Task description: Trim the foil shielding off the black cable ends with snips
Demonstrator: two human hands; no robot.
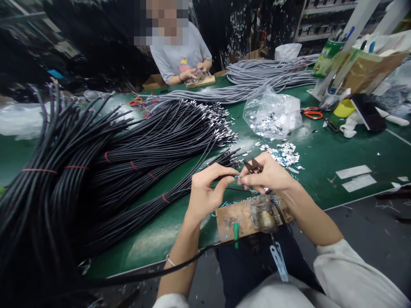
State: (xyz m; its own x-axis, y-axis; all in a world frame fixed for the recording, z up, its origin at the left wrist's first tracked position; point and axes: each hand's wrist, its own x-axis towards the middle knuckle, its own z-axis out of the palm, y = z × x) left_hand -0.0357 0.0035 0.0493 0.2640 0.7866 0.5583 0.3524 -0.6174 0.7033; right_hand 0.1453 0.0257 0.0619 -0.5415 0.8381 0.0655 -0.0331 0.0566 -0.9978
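Note:
My left hand (207,188) pinches something thin and light-coloured, apparently a wire end, between thumb and forefinger. My right hand (272,173) is closed round small dark thread snips (253,166), blades pointing up and left, while its thumb and fingertip meet the same wire end. Just below the hands, a wooden board (226,220) at the table edge carries a plastic-wrapped metal block (266,218) and a green clip (236,231). A black cable (189,262) crosses my left forearm toward the board; its link to the pinched end is unclear.
Bundles of black cables (154,137) tied with red bands fill the left. White scraps (285,154) and a clear bag (272,113) lie beyond my right hand. Orange-handled scissors (313,113), a phone (369,112) and grey cables (257,75) lie farther back. A co-worker (183,55) sits opposite.

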